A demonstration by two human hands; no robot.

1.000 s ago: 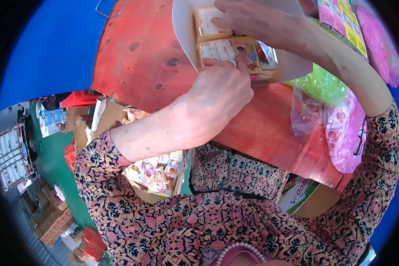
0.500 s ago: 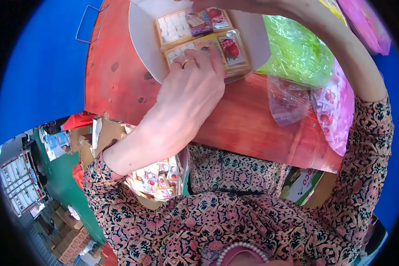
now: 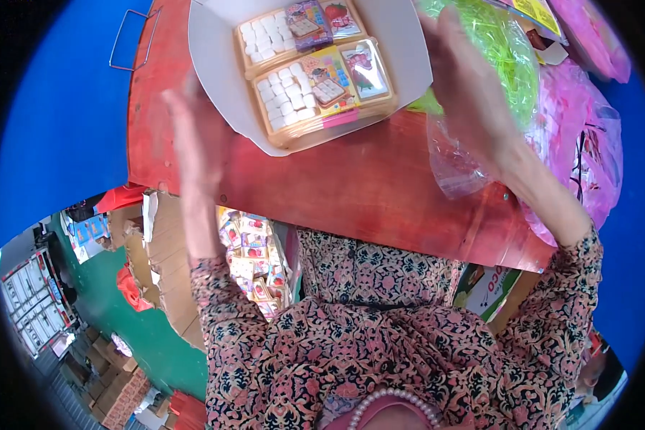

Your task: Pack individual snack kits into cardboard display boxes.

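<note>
A white cardboard box [image 3: 226, 93] with flared walls stands at the far side of the red table. Inside lie two clear-lidded plastic trays: a far tray [image 3: 269, 39] and a near tray [image 3: 290, 100]. Each shows rows of small white blocks, a printed card packet and a strawberry picture. My left hand [image 3: 199, 140] is upright just left of the box, fingers stretched out and slightly blurred, holding nothing. My right hand [image 3: 473, 89] is at the box's right wall, open with fingers extended; whether it touches the wall I cannot tell.
Bright green shredded filler in a clear bag [image 3: 505, 64] lies right of the box, beside pink plastic bags [image 3: 552, 122]. A red wooden table [image 3: 351, 190] spans the front. Below its left edge, an open carton [image 3: 175, 265] adjoins many small printed packets [image 3: 254, 251].
My left hand has left the near tray and moved out to the box's left side. My right hand has come back from the far side to the box's right. The box shifted slightly left.
</note>
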